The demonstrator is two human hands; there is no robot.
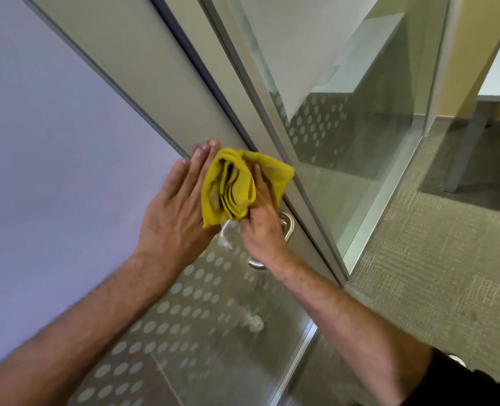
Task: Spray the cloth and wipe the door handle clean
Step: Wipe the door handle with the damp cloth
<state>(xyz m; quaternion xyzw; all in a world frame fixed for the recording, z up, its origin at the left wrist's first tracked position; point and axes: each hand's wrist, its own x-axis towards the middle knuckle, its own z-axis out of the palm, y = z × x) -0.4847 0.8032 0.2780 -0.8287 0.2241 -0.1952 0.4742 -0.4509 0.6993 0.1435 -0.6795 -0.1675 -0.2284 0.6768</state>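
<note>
A bunched yellow cloth sits between my two hands at the middle of the head view, in front of the glass door. My right hand grips its lower right part, thumb laid over the folds. My left hand lies flat against the cloth's left side with fingers stretched out, their tips touching the door frame. The metal door handle shows only in part behind my right hand; its lower end peeks out below my wrist. No spray bottle is in view.
The glass door carries a band of frosted dots. Its grey metal frame runs diagonally up to the left. A fixed glass panel stands to the right, with carpet floor and a desk leg beyond.
</note>
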